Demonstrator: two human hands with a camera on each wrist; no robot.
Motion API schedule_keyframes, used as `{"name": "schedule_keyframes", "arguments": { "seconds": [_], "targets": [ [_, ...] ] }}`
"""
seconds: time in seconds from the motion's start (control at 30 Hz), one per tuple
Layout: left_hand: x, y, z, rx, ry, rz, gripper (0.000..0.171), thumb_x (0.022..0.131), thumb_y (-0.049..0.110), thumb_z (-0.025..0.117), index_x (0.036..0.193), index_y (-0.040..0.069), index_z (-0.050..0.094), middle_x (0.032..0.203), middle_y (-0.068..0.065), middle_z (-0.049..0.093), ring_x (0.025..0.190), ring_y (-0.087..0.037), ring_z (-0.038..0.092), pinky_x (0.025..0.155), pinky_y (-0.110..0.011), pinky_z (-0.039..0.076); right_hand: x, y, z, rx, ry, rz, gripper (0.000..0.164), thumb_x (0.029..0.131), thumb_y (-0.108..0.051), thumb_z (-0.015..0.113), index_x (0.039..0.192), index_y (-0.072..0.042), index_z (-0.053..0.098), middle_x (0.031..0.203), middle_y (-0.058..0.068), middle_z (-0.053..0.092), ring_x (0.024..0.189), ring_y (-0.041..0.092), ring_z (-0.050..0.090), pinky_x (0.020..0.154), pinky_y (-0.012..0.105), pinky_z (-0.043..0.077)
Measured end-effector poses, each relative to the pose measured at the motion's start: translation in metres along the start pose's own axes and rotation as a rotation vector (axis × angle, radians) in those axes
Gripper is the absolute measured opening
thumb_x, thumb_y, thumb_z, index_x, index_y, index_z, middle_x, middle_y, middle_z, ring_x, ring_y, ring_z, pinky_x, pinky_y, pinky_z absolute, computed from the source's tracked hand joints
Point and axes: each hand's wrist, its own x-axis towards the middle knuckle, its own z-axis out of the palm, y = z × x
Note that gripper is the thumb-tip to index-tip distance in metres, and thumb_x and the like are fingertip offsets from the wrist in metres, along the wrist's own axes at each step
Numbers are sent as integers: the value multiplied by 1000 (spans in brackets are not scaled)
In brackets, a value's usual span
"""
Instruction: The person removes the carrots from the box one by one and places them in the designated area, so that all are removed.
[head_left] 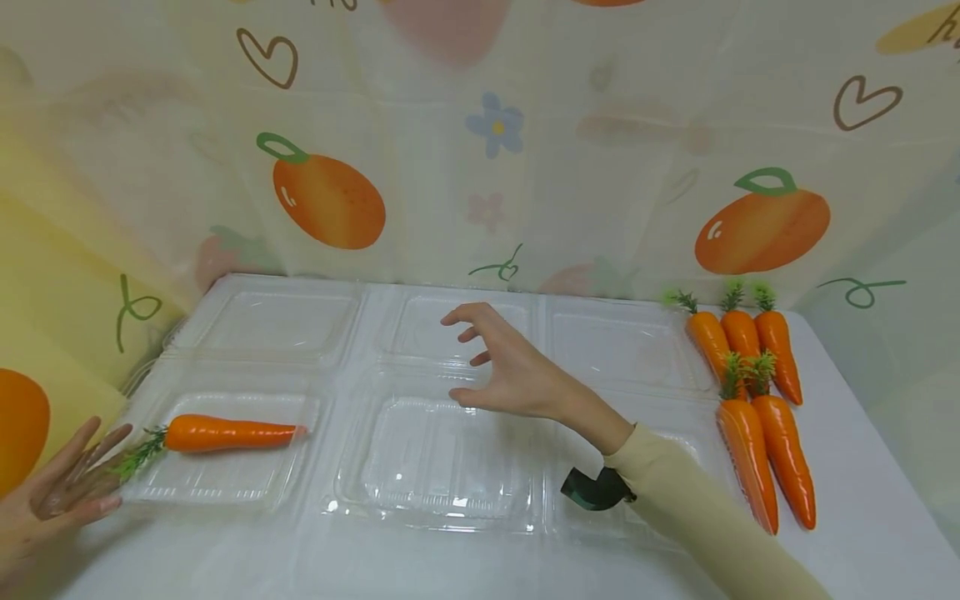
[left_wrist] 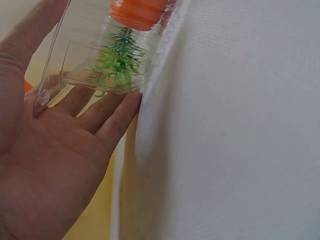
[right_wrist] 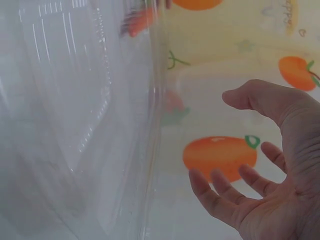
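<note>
An orange toy carrot (head_left: pixel 225 434) with a green leafy top lies lengthwise in the left clear plastic box (head_left: pixel 281 492), leaves toward the left. At that box's left end is my left hand (head_left: pixel 63 496). The left wrist view shows its fairly straight fingers behind the clear wall (left_wrist: pixel 80 45), beside the carrot's leaves (left_wrist: pixel 120 62), with the thumb on the other side. My right hand (head_left: pixel 510 367) hovers over the middle plastic box (head_left: pixel 450 467), fingers loosely bent, thumb apart, nothing held. In the right wrist view, the gap between thumb and fingers shows only the curtain.
Several more carrots (head_left: pixel 783 446) lie at the right of the white table (head_left: pixel 870 467). A third clear box (head_left: pixel 630 342) sits partly under my right forearm. The boxes' lids lie folded back toward the patterned curtain (head_left: pixel 585 192) behind.
</note>
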Motion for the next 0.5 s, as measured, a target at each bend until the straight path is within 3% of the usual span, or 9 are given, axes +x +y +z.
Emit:
{"name": "schedule_keyframes", "arguments": {
  "seconds": [0.3, 0.5],
  "targets": [
    [1, 1, 1, -44, -45, 51, 98, 85, -35, 34, 157, 14, -11, 155, 19, 31, 130, 6, 43, 93, -9, 43, 5, 1, 10, 20, -5, -2, 70, 77, -7, 79, 136, -12, 42, 138, 0, 43, 113, 18, 52, 83, 34, 57],
    [1, 1, 1, -45, -41, 34, 97, 87, -33, 35, 157, 16, -11, 154, 20, 32, 128, 7, 44, 91, -9, 44, 10, -1, 17, 15, 3, 9, 68, 79, -6, 78, 136, -10, 41, 138, 2, 43, 114, 26, 53, 80, 34, 57]
  ]
}}
